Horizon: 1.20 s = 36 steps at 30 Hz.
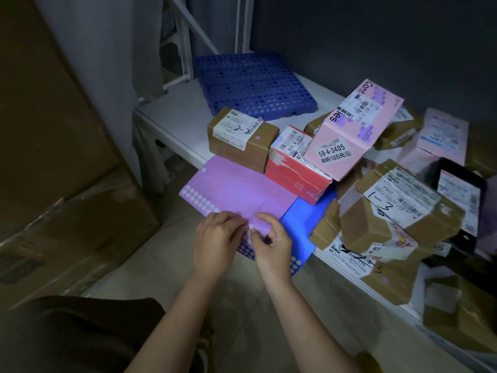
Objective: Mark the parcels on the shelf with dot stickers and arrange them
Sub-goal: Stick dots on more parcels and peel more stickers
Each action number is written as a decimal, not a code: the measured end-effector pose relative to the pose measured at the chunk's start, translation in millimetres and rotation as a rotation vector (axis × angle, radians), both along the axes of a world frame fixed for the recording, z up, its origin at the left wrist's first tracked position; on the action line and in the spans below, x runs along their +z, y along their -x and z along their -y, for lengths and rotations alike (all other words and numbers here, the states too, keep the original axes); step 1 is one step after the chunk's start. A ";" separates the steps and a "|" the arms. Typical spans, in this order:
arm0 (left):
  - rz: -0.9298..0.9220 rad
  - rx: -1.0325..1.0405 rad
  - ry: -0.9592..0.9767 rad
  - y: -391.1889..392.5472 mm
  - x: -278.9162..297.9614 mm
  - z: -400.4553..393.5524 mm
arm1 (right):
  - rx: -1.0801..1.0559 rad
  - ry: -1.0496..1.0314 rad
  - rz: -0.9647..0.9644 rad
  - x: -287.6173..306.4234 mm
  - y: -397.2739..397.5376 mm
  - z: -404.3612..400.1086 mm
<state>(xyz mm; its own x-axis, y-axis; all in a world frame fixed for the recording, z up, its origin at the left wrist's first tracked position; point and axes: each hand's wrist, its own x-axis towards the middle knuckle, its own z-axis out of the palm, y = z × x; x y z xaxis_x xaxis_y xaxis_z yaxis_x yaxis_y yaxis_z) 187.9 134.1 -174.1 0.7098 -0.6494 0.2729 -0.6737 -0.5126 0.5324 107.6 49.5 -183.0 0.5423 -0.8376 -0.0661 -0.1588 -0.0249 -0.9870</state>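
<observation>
Shelf [172,117]: white metal shelf, low, carries the whole pile; all places below given rel. to the purple sheet.
Blue grid panel [252,84]: perforated plastic, lying flat well behind the purple sheet, toward the back wall.
Parcel heap [398,208]: brown cartons & mailers stacked loose, right of the purple sheet; most show no dot from here.
Pink box [355,130]: tilted, resting on other parcels, behind and right of the purple sheet; label reads 58-4-3405.
Brown box [242,141]: just behind the purple sheet, upright; already bears a purple dot on its top face.
Red box [295,168]: beside the brown box, its near end over the purple sheet's far right corner; no dot seen, prob. next.
Purple sheet [236,192]: dot-sticker sheet, overhanging the shelf's front edge, lying over a blue sheet [309,219]; mostly used, peeled blanks at left.
Hands: left hand [215,243] and right hand [274,246] meet at the sheet's near edge, fingertips pinching at it; looks like a dot is being picked loose.
Tip: judged best to pin the sheet w/ the left, lift the dot by its rim w/ a right nail, keep the glue side off the skin, press flat on a bare carton face, not over a barcode.
</observation>
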 end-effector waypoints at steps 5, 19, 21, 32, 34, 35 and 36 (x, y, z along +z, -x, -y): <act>-0.062 0.011 0.015 -1.5 2.7 3.4 | 0.015 0.044 -0.010 -2.2 2.8 0.4; -0.005 -0.210 0.395 53.9 72.8 38.7 | -0.095 0.003 0.111 91.6 68.6 32.5; 0.086 -0.265 0.414 67.0 83.2 51.3 | -0.112 -0.091 0.127 111.3 86.1 41.1; 0.424 -0.560 0.465 118.9 129.9 121.9 | -0.240 -0.514 0.227 174.0 170.2 95.6; 0.436 -0.563 0.447 120.4 130.7 135.6 | -0.285 -0.447 0.252 177.8 177.3 107.8; 0.429 -0.549 0.429 118.9 130.6 143.0 | -0.307 -0.364 0.234 179.1 180.6 115.7; 0.416 -0.531 0.404 116.1 129.6 150.4 | -0.314 -0.246 0.171 179.6 183.7 125.3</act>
